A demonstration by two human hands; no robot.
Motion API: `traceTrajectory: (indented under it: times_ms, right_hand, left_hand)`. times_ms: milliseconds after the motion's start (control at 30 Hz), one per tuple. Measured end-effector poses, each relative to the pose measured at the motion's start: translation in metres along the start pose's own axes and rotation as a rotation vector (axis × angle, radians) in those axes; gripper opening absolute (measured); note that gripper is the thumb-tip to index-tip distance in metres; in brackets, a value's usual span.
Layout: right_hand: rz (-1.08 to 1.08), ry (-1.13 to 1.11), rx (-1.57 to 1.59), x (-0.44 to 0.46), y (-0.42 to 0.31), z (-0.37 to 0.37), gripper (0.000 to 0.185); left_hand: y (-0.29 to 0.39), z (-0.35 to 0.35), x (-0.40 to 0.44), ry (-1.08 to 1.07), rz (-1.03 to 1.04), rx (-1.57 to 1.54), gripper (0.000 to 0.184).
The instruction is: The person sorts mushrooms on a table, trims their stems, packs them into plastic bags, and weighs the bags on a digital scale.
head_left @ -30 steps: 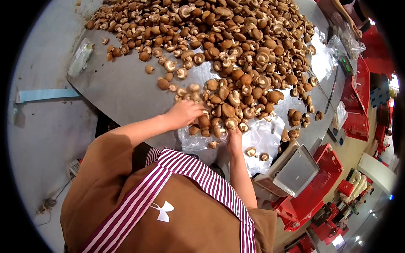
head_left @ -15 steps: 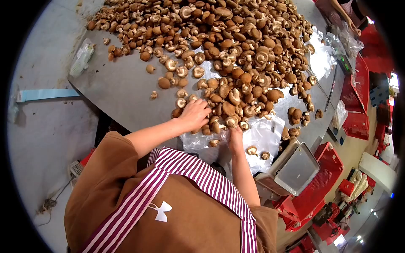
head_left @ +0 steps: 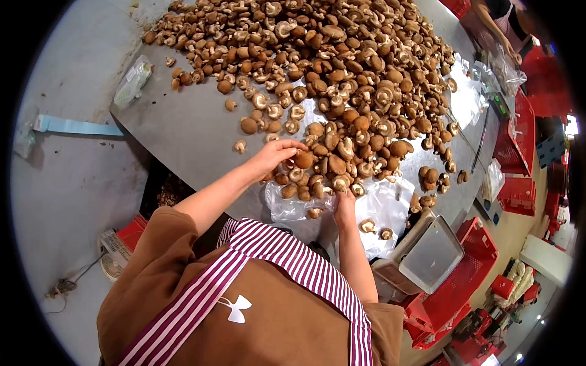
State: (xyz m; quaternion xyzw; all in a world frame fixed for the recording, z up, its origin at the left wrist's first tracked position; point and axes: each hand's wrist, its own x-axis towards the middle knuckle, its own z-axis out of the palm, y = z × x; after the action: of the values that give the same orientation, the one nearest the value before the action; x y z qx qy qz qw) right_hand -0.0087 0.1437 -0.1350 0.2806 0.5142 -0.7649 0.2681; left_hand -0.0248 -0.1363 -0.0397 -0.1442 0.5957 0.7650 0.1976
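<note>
Stripes run across the wearer's apron [head_left: 287, 251], nearest the lens; beyond it the right hand [head_left: 345, 210] stays at the edge of a clear plastic bag [head_left: 284, 208], its fingertips meeting the mushrooms closely enough that their grip cannot be told. A little farther out, the left hand [head_left: 271, 158], which covered several mushrooms half a second ago, now curves its fingers over one brown-capped mushroom [head_left: 304, 160] at the near edge of the spread; whether they pinch it is unclear. The shift suggests attention narrowing from a cluster to a single piece. A lone mushroom [head_left: 240, 146], absent from its spot a second earlier, sits on the metal table [head_left: 183, 134]. Farther off rises the mushroom heap [head_left: 342, 67], with another person's arm [head_left: 498, 32] beyond.
</note>
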Motion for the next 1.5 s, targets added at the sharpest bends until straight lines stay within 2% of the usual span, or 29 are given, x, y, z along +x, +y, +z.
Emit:
traceTrajectory:
  times_ms: [100,167,233,267,300,333,400,467,500,567,667,733,800,933,1000,1067,1133,1167,1200,1233,1267,1333,1367,1400,1467,1500]
  right_hand:
    - [-0.016,-0.045,0.016,0.006,0.007,-0.009,0.025]
    - [-0.015,-0.04,0.021,0.008,0.008,-0.008,0.025]
    - [-0.009,-0.035,0.036,0.009,0.01,-0.007,0.025]
    - [-0.009,-0.041,0.05,0.008,0.01,-0.007,0.025]
    - [-0.01,-0.047,0.066,0.009,0.01,-0.007,0.026]
    - [-0.009,-0.046,0.068,0.009,0.011,-0.007,0.026]
    - [-0.014,-0.05,0.089,0.008,0.01,-0.007,0.025]
    - [-0.009,-0.043,0.032,0.006,0.006,-0.006,0.025]
    - [-0.004,-0.032,-0.027,0.005,0.005,-0.005,0.025]
    - [-0.021,-0.035,-0.001,0.003,0.008,-0.002,0.024]
    - [-0.04,0.026,-0.008,0.006,0.01,-0.001,0.016]
    - [-0.059,0.038,-0.103,0.008,0.01,-0.003,0.013]
    - [0.057,-0.003,-0.237,0.01,0.01,-0.017,0.03]
    - [0.023,0.043,-0.149,0.003,0.007,-0.006,0.032]
    - [0.025,0.061,-0.124,-0.004,-0.003,0.004,0.017]
    - [-0.021,0.074,-0.095,0.002,0.006,0.001,0.02]
    - [0.088,0.035,-0.145,-0.005,-0.007,-0.002,0.023]
    - [0.023,0.024,-0.11,0.002,0.003,-0.007,0.024]
    - [-0.037,0.018,-0.071,0.004,0.006,-0.002,0.025]
    - [-0.004,0.008,-0.045,0.003,0.007,-0.004,0.026]
    - [0.006,0.013,-0.046,0.002,0.008,-0.007,0.026]
    - [0.072,0.013,-0.07,0.001,0.002,-0.006,0.027]
    - [0.026,-0.015,-0.023,0.003,0.006,-0.004,0.026]
    - [0.032,-0.011,-0.024,0.0,0.008,-0.006,0.026]
    - [0.026,-0.043,-0.043,0.004,0.006,-0.006,0.026]
    - [0.053,-0.024,-0.028,0.001,0.001,-0.002,0.027]
  left_hand:
    - [0.014,-0.017,-0.029,0.066,-0.065,-0.025,0.026]
    - [0.016,-0.046,-0.061,0.166,0.014,0.088,0.024]
    - [0.007,-0.098,-0.096,0.256,-0.004,0.247,0.024]
    - [-0.013,-0.139,-0.114,0.27,0.067,0.384,0.022]
    - [-0.014,-0.164,-0.14,0.357,-0.06,0.451,0.02]
    - [-0.004,-0.186,-0.165,0.367,-0.252,0.708,0.02]
    - [-0.004,-0.224,-0.207,0.29,-0.436,1.617,0.019]
    - [-0.005,-0.251,-0.233,0.242,-0.703,1.848,0.024]
    - [0.01,-0.243,-0.225,0.295,-0.687,1.72,0.029]
    - [0.019,-0.244,-0.192,0.33,-0.39,1.548,0.033]
    - [0.062,-0.182,-0.103,0.328,-0.055,1.371,0.032]
    - [0.074,-0.149,-0.035,0.236,0.134,1.33,0.034]
    - [0.096,-0.105,0.032,0.12,0.305,1.266,0.038]
    - [0.141,-0.02,0.15,-0.033,0.596,1.415,0.045]
    - [0.144,0.009,0.214,-0.049,0.646,1.477,0.053]
    - [0.141,0.028,0.267,0.023,0.701,1.6,0.061]
    - [0.14,0.038,0.302,0.157,0.595,1.711,0.073]
    - [0.134,0.041,0.31,0.212,0.563,1.679,0.076]
    - [0.13,0.046,0.309,0.258,0.528,1.645,0.078]
    - [0.128,0.051,0.305,0.208,0.417,1.714,0.081]
    - [0.119,0.051,0.305,0.246,0.478,1.67,0.078]
    - [0.126,0.048,0.288,0.171,0.484,1.65,0.073]
    - [0.124,0.042,0.283,0.083,0.476,1.639,0.07]
    - [0.116,0.039,0.274,0.039,0.425,1.58,0.068]
    - [0.105,0.032,0.246,-0.107,0.189,1.611,0.068]
    - [0.09,0.026,0.232,-0.071,0.254,1.553,0.068]
